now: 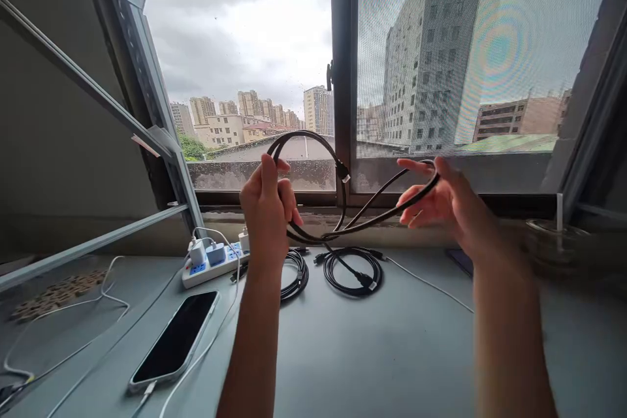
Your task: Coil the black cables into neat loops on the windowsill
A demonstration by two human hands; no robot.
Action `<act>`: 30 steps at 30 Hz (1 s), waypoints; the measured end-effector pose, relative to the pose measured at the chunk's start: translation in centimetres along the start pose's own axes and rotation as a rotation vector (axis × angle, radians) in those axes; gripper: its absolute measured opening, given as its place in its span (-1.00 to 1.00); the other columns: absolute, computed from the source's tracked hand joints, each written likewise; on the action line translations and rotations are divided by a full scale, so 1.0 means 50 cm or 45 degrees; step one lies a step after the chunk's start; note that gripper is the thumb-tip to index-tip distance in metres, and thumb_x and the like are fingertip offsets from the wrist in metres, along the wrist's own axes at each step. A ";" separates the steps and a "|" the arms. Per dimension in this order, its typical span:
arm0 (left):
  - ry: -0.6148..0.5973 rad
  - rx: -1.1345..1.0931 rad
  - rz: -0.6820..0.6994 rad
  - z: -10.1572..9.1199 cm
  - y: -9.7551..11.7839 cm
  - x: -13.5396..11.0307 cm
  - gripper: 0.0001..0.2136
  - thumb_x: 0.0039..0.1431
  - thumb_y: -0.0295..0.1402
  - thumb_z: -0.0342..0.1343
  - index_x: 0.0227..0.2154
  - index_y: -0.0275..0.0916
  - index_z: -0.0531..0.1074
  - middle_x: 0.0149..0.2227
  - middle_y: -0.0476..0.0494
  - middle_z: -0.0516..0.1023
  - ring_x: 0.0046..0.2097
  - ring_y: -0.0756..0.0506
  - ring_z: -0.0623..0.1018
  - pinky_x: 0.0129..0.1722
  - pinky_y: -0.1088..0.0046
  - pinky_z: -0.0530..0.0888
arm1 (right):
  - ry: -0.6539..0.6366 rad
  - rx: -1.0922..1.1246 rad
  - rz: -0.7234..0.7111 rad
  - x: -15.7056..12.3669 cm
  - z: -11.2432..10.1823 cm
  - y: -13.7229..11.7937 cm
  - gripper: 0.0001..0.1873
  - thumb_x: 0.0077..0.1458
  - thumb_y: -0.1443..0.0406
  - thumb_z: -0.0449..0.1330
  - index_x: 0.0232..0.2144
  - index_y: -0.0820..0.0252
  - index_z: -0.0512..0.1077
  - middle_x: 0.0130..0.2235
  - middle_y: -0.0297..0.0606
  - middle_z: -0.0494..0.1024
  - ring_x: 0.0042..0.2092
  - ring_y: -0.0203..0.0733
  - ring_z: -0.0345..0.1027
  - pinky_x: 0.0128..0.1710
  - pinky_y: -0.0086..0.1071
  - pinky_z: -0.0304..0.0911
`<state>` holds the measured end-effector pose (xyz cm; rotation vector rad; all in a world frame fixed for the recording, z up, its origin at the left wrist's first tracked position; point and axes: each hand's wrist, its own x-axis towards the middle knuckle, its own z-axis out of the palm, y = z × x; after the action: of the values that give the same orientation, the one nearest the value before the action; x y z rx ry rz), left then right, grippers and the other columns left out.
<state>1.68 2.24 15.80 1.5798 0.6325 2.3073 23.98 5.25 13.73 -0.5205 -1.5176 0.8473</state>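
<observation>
A black cable (375,223) is stretched in the air between my two hands, above the grey desk. My left hand (264,206) is closed around a loop of it, and one plug (342,172) dangles from the top of that loop. At the other side, my right hand (453,206) pinches a bend of the cable between thumb and finger, its other fingers spread apart. Another length runs down to a second plug (366,280) over a coiled black cable (337,286) on the desk. A further coil (302,284) lies to the left, partly hidden by my left forearm.
A white power strip (208,272) with chargers and white cords is at the left. Nearer lies a phone (176,338) with a cord plugged in. A lidded cup with a straw (558,235) stands at right. Behind are a window and a metal frame (161,144).
</observation>
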 end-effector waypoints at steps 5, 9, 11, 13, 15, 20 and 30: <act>0.079 -0.024 0.058 0.042 -0.010 -0.031 -0.69 0.24 -0.06 -0.08 -0.49 -0.15 0.24 -0.80 0.18 -0.01 -0.77 0.12 -0.01 -0.80 0.53 -0.05 | -0.445 -0.106 -0.092 -0.004 0.082 0.014 -0.42 0.06 -0.04 0.16 0.07 0.04 0.31 -0.32 -0.29 0.55 -0.43 -0.28 0.47 -0.47 -0.44 0.39; 0.068 -0.011 0.045 0.056 -0.020 -0.038 -0.68 0.27 -0.07 -0.14 -0.49 -0.15 0.21 -0.79 0.18 -0.05 -0.77 0.11 -0.03 -0.77 0.51 -0.07 | -0.586 -0.219 -0.153 -0.003 0.109 0.028 -0.64 0.11 0.00 0.13 -0.24 0.13 0.49 -0.32 -0.29 0.53 -0.28 -0.26 0.47 -0.39 -0.45 0.39; 0.099 -0.015 0.092 0.057 -0.022 -0.038 -0.68 0.27 -0.07 -0.14 -0.50 -0.15 0.21 -0.78 0.18 -0.06 -0.77 0.12 -0.02 -0.76 0.49 -0.06 | -0.529 -0.221 -0.244 0.000 0.106 0.029 -0.63 0.13 0.00 0.10 -0.30 0.12 0.51 -0.24 -0.28 0.54 -0.16 -0.21 0.45 -0.25 -0.38 0.40; 0.171 -0.018 0.176 0.055 -0.022 -0.036 -0.68 0.28 -0.10 -0.15 -0.51 -0.16 0.20 -0.77 0.19 -0.06 -0.77 0.12 -0.02 -0.75 0.49 -0.05 | -0.388 -0.149 -0.348 0.002 0.093 0.023 -0.62 0.16 -0.02 0.06 -0.36 0.10 0.50 -0.21 -0.29 0.55 -0.06 -0.18 0.41 -0.08 -0.32 0.35; 0.247 -0.019 0.261 0.051 -0.022 -0.031 -0.69 0.30 -0.14 -0.16 -0.53 -0.16 0.16 -0.76 0.19 -0.05 -0.77 0.12 -0.02 -0.75 0.49 -0.04 | -0.222 0.041 -0.386 0.001 0.074 0.012 -0.59 0.16 -0.05 0.04 -0.45 0.09 0.44 -0.28 -0.31 0.56 -0.06 -0.18 0.42 -0.04 -0.28 0.32; 0.342 0.025 0.371 0.030 -0.025 -0.008 -0.66 0.29 -0.13 -0.14 -0.57 -0.17 0.11 -0.78 0.20 -0.03 -0.78 0.13 -0.01 -0.73 0.48 -0.02 | 0.126 0.515 -0.324 -0.005 0.010 -0.023 -0.58 0.00 0.04 0.25 -0.66 0.11 0.21 -0.69 -0.46 0.30 -0.59 -0.35 0.27 -0.43 -0.41 0.37; 0.495 0.136 0.363 -0.042 -0.019 0.027 -0.69 0.31 -0.24 -0.18 -0.50 -0.23 0.29 -0.80 0.18 0.10 -0.77 0.16 0.15 -0.72 0.56 0.05 | 0.510 0.659 -0.138 -0.022 -0.054 -0.045 -0.76 0.15 0.24 0.13 -0.49 0.22 0.47 -0.83 -0.52 0.02 -0.80 -0.54 -0.20 -0.81 -0.56 -0.30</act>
<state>-0.78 3.24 15.78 1.3446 0.6600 2.8765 27.11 3.60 14.65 -0.2034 -0.9056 0.9433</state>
